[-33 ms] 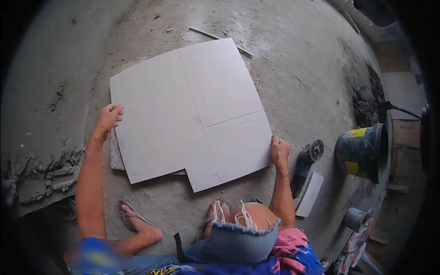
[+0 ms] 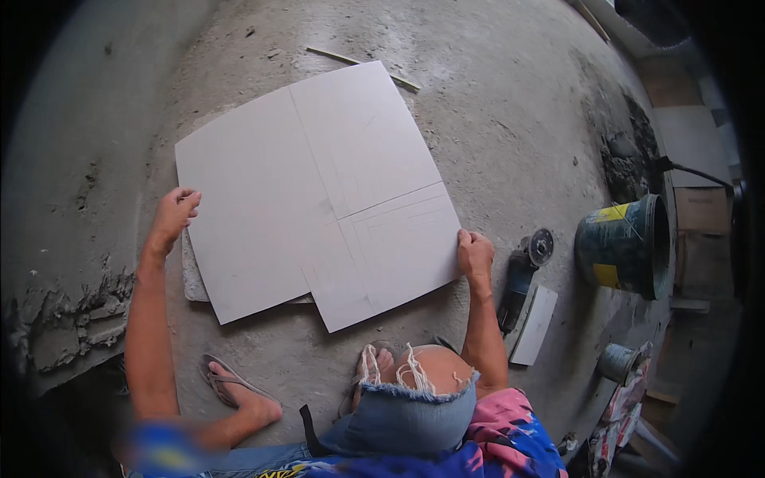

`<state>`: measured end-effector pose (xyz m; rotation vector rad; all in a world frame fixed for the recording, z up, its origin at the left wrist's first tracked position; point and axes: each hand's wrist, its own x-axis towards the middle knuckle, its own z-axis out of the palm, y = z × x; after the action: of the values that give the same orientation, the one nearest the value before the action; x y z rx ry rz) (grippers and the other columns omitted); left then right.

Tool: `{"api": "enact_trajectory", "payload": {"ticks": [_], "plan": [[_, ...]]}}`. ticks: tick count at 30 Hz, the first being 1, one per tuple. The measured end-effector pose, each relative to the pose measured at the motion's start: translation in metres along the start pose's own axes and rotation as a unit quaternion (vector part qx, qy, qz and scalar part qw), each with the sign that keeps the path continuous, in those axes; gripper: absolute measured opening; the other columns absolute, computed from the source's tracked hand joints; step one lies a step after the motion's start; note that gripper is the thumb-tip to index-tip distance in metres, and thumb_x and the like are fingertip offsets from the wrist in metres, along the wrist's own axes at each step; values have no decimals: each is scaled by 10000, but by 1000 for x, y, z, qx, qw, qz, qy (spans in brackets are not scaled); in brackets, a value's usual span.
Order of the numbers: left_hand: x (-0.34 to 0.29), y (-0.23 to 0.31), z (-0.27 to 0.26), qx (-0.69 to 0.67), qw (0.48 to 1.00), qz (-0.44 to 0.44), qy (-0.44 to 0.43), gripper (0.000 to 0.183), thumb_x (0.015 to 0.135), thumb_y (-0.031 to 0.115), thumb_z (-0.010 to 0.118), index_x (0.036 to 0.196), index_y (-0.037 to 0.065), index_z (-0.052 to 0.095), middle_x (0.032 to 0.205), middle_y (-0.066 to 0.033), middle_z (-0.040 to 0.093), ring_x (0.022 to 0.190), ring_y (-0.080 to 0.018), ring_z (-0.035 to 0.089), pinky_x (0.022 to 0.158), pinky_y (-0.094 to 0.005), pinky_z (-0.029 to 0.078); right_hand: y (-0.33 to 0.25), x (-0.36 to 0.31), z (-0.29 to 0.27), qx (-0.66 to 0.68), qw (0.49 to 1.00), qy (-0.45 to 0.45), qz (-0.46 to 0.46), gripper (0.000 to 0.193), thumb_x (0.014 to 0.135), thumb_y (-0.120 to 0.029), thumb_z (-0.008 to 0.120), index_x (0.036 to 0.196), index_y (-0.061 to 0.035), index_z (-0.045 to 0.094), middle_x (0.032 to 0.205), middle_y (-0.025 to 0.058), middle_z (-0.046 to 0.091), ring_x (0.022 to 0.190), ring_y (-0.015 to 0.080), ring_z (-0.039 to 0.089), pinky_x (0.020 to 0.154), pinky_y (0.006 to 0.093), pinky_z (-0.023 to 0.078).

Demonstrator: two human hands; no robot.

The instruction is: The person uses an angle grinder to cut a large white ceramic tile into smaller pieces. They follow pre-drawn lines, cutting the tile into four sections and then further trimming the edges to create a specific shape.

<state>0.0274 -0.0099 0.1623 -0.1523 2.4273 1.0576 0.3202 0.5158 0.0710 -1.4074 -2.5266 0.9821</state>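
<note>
A large white tile [image 2: 255, 199] with pencil lines and a stepped notch in its near edge lies in front of me, tilted slightly. My left hand [image 2: 174, 217] grips its left edge, thumb and fingers closed over the rim. My right hand [image 2: 476, 253] is closed on the right edge near the near right corner. Part of a pale slab [image 2: 194, 279] shows beneath the tile on the left; the rest of it is hidden. Just right of my right hand lies an angle grinder [image 2: 522, 275] with its disc facing up.
A narrow white tile offcut [image 2: 535, 327] lies beside the grinder. Farther right are a dark green bucket [image 2: 617, 247] on its side and a small tin [image 2: 617, 362]. A thin strip [image 2: 362, 67] crosses behind the tile. Broken concrete [image 2: 72, 319] edges the left side.
The whole scene sits a little farther left in the picture. Both hands keep their hold on the tile, which appears turned very slightly.
</note>
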Motion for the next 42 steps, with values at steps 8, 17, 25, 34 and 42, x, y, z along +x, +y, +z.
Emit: {"api": "enact_trajectory", "payload": {"ticks": [8,17,25,34,42], "plan": [[-45,72,61,-51,990,125,-49,403,972,255,639,1257,-30,619,1066,-98,706,924,-162,654,794,-304,512,152,-68,-51,-261,909,294,141,721,681,-346,873,1248,-26,562,996,180,687,1043,386,648,934,447,504],[-107,133,235,-227,933,139,-244,386,973,266,635,1230,-22,636,1065,-88,716,944,-163,663,818,-314,528,120,-84,-82,232,956,53,174,392,653,-209,864,927,11,690,844,93,713,723,192,678,671,337,547],[-197,198,292,-470,766,116,-422,642,950,445,682,1390,26,477,1241,-143,642,1203,-266,598,1022,-435,474,-83,-112,-144,135,956,-225,-133,609,629,-324,879,1098,4,668,967,131,710,865,231,691,803,356,548],[-193,217,144,-603,766,194,-113,461,916,295,684,1241,0,542,1066,-154,675,969,-268,686,909,-416,560,-277,-166,-128,25,923,-279,-263,662,662,-268,751,1190,52,513,1023,261,676,968,385,691,862,433,536],[-192,155,78,-639,649,226,-345,779,1010,641,354,1334,-55,488,994,-207,688,906,-336,703,976,-557,511,-294,-238,-54,463,755,-425,-186,688,659,-243,796,1200,53,489,962,126,625,844,222,643,809,360,548]]}}
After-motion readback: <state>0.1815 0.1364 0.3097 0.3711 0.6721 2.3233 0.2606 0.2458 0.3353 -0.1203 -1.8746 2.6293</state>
